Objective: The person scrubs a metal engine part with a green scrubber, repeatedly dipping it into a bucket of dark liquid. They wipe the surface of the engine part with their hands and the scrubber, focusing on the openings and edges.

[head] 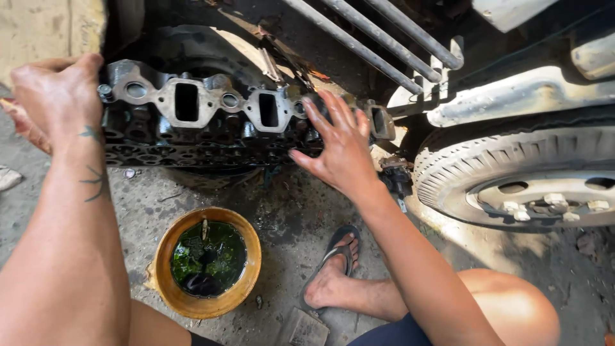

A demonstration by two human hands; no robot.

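Overall grimy, oil-blackened cylinder head point(218, 122)

one cylinder head point(211, 122), one bowl point(208, 263), one tyre point(512, 179) — two hands point(57, 96)

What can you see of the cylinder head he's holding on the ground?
The cylinder head is a long, dark, oily metal casting stood on edge on the stained concrete, its grey flange with rectangular ports and round holes facing up. The left hand grips its left end; the right hand lies open-fingered against its right part. It sits left of a tyre, beyond a yellow bowl.
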